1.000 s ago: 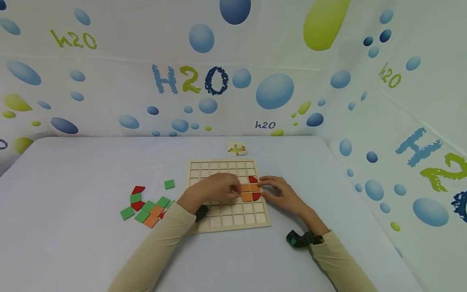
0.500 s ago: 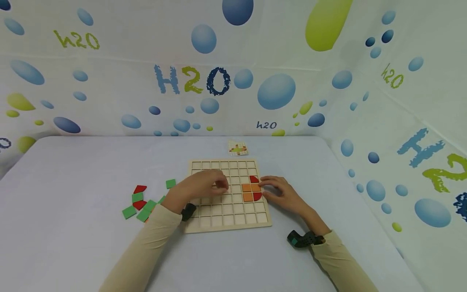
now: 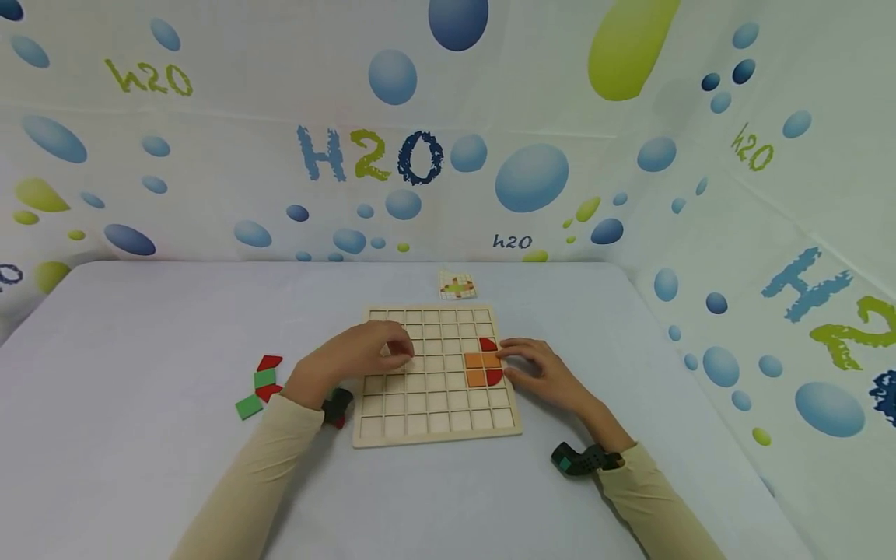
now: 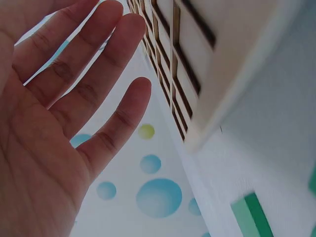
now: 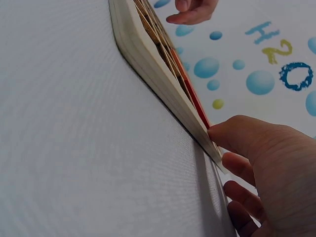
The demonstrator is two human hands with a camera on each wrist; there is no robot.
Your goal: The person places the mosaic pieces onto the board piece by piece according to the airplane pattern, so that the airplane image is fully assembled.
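Note:
A wooden grid board (image 3: 435, 425) lies on the white table. Near its right side sit three orange square tiles (image 3: 476, 378) and two red tiles with a curved edge (image 3: 493, 377). My left hand (image 3: 353, 356) hovers over the board's left part; in the left wrist view its fingers (image 4: 113, 49) are spread, holding nothing. My right hand (image 3: 542, 372) rests against the board's right edge, and its thumb (image 5: 237, 136) touches the rim beside a red tile in the right wrist view.
Loose green tiles (image 3: 248, 407) and red tiles (image 3: 269, 362) lie left of the board, partly hidden by my left forearm. A small pattern card (image 3: 457, 286) lies behind the board. A printed curtain (image 3: 315, 78) stands behind the table.
My left hand has moved left across the board, away from the orange tiles, and now covers more of the loose tiles. The right hand stays at the board's edge.

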